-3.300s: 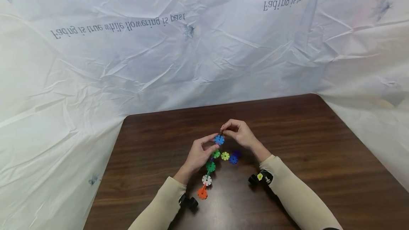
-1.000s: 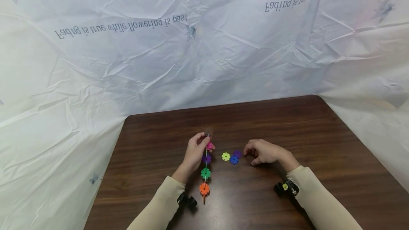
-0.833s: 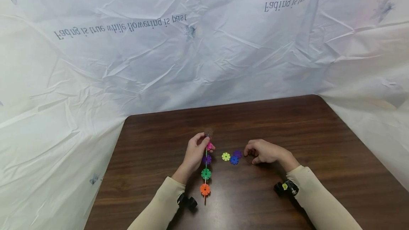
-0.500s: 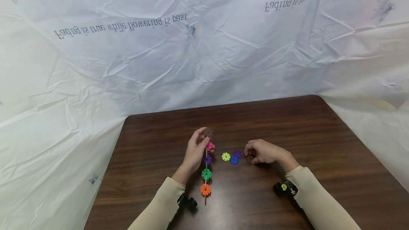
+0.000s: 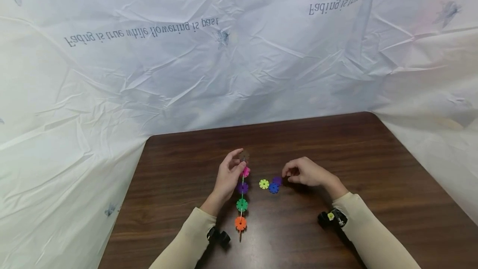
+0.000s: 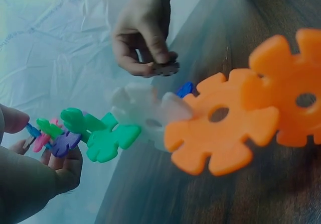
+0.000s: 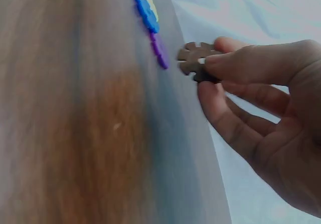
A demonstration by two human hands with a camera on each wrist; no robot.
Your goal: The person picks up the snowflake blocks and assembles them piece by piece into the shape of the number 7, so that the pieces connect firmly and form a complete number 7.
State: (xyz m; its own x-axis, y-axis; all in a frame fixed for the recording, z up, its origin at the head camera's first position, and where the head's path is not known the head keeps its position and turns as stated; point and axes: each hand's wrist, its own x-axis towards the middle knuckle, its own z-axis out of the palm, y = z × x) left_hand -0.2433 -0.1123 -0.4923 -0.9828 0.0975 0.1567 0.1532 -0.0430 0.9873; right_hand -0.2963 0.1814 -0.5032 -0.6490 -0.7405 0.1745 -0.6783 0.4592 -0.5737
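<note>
My left hand (image 5: 226, 177) pinches the upper end of a chain of slotted plastic snowflake discs near a brown disc (image 5: 244, 155). Below the fingers run pink (image 5: 245, 172), purple (image 5: 243, 188), green (image 5: 242, 205) and orange (image 5: 240, 223) discs, linked slot to slot. The left wrist view adds a white disc (image 6: 145, 111) and a second orange disc (image 6: 301, 98) at the chain's near end. My right hand (image 5: 305, 172) is raised over the table, right of the loose discs. Between its thumb and fingers it pinches another brown snowflake disc (image 7: 189, 61).
Loose yellow (image 5: 264, 184), blue (image 5: 274, 188) and purple (image 5: 277, 180) discs lie together on the dark wooden table (image 5: 336, 144), between the hands. A wrinkled white printed sheet (image 5: 261, 74) hangs behind and beside the table. Black cameras sit on both wrists.
Earlier the right hand worked at the chain's top with the left. It then moved right to the table, took hold of a brown disc and has now lifted it slightly. The left hand barely moved.
</note>
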